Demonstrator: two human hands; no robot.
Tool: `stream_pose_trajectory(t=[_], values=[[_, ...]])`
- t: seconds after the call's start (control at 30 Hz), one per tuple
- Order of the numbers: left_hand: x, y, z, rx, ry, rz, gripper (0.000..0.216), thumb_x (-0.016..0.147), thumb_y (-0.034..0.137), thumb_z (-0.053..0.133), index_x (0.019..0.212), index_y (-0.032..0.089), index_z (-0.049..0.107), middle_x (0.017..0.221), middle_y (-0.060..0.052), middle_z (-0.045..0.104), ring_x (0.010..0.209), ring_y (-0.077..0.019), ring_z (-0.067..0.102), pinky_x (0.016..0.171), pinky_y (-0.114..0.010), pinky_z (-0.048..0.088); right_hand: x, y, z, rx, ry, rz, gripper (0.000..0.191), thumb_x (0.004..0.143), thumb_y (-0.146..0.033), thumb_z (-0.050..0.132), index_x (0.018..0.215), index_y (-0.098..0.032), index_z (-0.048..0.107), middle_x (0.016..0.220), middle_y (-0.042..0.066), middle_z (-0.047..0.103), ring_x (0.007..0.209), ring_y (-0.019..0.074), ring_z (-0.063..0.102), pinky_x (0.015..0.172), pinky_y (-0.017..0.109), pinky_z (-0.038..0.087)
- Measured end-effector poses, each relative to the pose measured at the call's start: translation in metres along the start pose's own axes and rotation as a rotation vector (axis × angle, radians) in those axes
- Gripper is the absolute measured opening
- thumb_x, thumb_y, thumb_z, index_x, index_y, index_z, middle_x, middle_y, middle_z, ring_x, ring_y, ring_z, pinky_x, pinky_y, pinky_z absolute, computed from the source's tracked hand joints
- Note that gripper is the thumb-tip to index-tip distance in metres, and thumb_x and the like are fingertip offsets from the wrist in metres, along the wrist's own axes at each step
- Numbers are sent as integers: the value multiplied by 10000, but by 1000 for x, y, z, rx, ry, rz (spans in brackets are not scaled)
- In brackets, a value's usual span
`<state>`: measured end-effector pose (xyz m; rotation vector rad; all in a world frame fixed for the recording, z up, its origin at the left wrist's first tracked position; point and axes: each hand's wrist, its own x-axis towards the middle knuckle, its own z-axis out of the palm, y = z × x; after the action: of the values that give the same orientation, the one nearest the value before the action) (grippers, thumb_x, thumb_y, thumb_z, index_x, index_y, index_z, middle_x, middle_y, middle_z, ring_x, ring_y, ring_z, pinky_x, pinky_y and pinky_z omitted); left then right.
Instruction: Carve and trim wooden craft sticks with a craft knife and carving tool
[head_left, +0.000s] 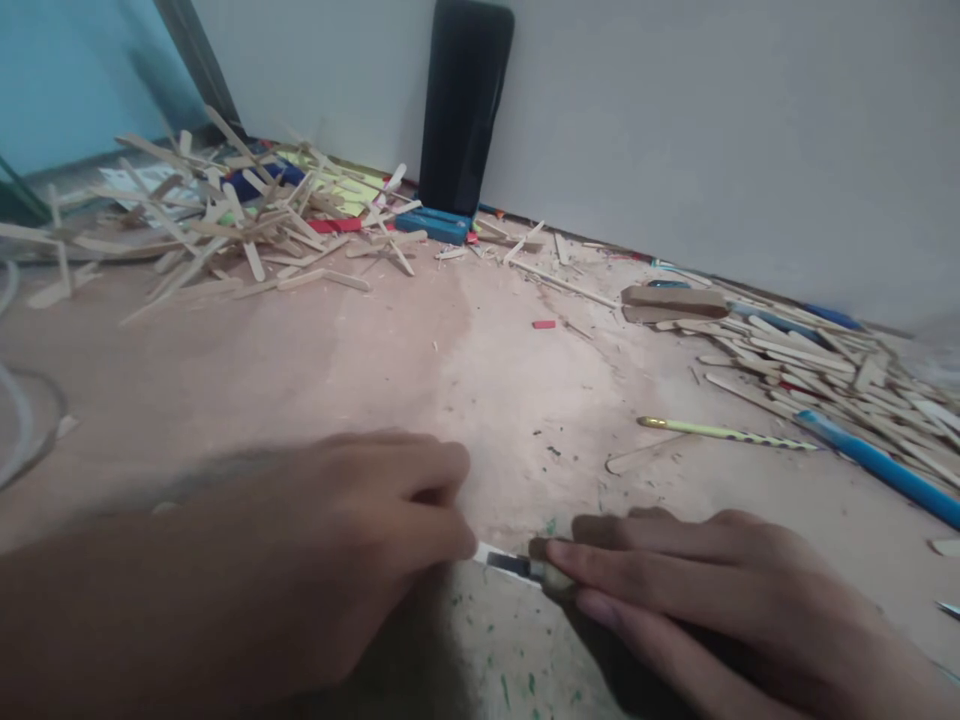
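In the lower left of the head view, my left hand (pixel 390 520) is closed in a pinch, blurred by motion. A thin white strip (pixel 517 578) shows beside its thumb and runs to the right. My right hand (pixel 697 570) lies low over the table with its fingers pressed together on a small knife-like tool. This tool has a dark flat blade (pixel 508 564) and a short pale handle (pixel 556 577), mostly covered by the fingers. Its blade points at my left thumb and lies along the strip.
A tangled heap of wooden craft sticks (pixel 247 220) stands at the back left, another pile (pixel 817 360) at the right. A dark phone (pixel 465 110) leans upright on a blue stand (pixel 435 224). A yellow pencil (pixel 720 432) and a blue tube-like stick (pixel 885 468) lie beyond my right hand.
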<state>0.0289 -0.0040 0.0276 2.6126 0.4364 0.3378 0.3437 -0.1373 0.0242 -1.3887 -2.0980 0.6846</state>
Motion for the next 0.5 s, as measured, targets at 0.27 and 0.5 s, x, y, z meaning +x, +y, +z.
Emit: stream_pose_trajectory(t=[0.27, 0.5], values=[[-2, 0, 3, 20, 23, 44, 393, 979, -46, 632, 1105, 285, 801, 1051, 59, 816, 873, -147, 770, 788, -311, 552, 14, -3, -7, -25, 93, 4, 404, 1337, -439, 656, 1200, -365, 1029, 1174, 24, 1015, 935, 274, 1017, 734, 289, 832], [-5, 5, 3, -42, 41, 19, 400, 957, -5, 785, 1149, 346, 782, 982, 69, 824, 849, -167, 763, 703, -351, 531, 15, 7, -6, 91, 225, 97, 244, 1221, -400, 830, 1256, -469, 1062, 1151, -52, 994, 889, 207, 1007, 784, 143, 757]])
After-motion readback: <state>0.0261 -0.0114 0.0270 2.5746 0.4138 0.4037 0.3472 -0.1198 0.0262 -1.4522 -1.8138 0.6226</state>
